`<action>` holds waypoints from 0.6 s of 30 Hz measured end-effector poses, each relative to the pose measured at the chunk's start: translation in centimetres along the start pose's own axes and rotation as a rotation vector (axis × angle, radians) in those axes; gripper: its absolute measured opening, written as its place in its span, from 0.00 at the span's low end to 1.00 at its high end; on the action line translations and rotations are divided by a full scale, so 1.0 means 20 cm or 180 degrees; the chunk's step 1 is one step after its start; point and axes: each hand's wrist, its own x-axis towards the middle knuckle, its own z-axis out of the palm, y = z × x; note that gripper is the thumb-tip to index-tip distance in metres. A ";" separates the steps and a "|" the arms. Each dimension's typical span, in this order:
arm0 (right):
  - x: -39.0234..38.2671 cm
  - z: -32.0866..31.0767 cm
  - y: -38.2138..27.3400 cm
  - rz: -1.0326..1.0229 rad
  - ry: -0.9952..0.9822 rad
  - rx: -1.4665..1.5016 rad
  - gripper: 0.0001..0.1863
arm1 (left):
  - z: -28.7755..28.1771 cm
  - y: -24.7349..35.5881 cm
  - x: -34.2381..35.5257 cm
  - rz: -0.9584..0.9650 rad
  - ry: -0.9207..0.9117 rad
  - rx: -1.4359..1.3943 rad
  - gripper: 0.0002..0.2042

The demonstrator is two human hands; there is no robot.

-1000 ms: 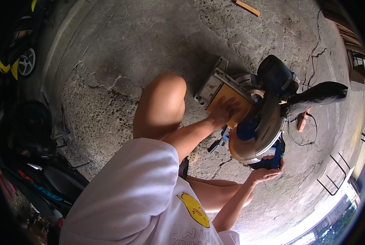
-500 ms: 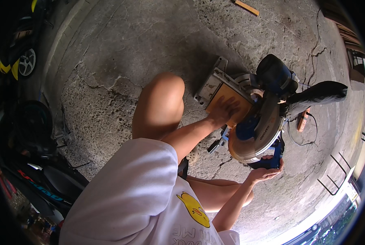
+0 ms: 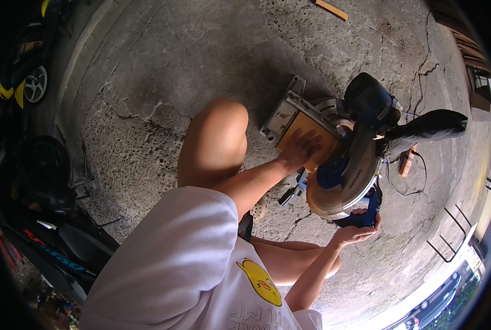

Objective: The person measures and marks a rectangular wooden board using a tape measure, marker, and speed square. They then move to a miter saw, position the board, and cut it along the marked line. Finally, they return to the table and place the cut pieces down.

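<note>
My left hand (image 3: 301,150) lies flat with its fingers spread on a square brown wooden board (image 3: 293,133). The board rests on the metal base (image 3: 279,116) of a miter saw (image 3: 357,179), on the side toward my bent knee. My right hand (image 3: 356,234) is wrapped round the saw's blue and black handle (image 3: 372,210), with some fingers hidden behind it. The rounded blade guard sits between my two hands, and the blade's edge cannot be made out. A black dust bag (image 3: 429,132) sticks out from the saw to the right.
An orange power strip (image 3: 407,160) with a black cord lies right of the saw on cracked concrete. A wooden strip (image 3: 332,10) lies at the far edge. A metal rack (image 3: 449,234) stands at right. Motorbikes (image 3: 53,242) line the left; a car (image 3: 435,302) shows at lower right.
Both hands, the board and the saw stay in the same places. At the lower right, the car outside has shifted and more of it shows.
</note>
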 end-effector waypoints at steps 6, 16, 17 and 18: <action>0.00 0.00 0.00 -0.0003 -0.0025 0.0130 0.31 | 0.00 0.00 0.00 0.0006 0.0057 -0.0013 0.30; -0.01 0.00 0.00 -0.0014 0.0005 0.0059 0.33 | 0.04 0.00 0.00 0.0021 0.0178 0.0022 0.29; -0.01 0.00 0.00 -0.0019 0.0008 0.0053 0.33 | 0.05 0.00 0.00 0.0023 0.0190 0.0003 0.29; -0.01 0.00 0.01 -0.0024 0.0009 0.0047 0.34 | 0.05 0.00 0.00 0.0022 0.0208 0.0045 0.29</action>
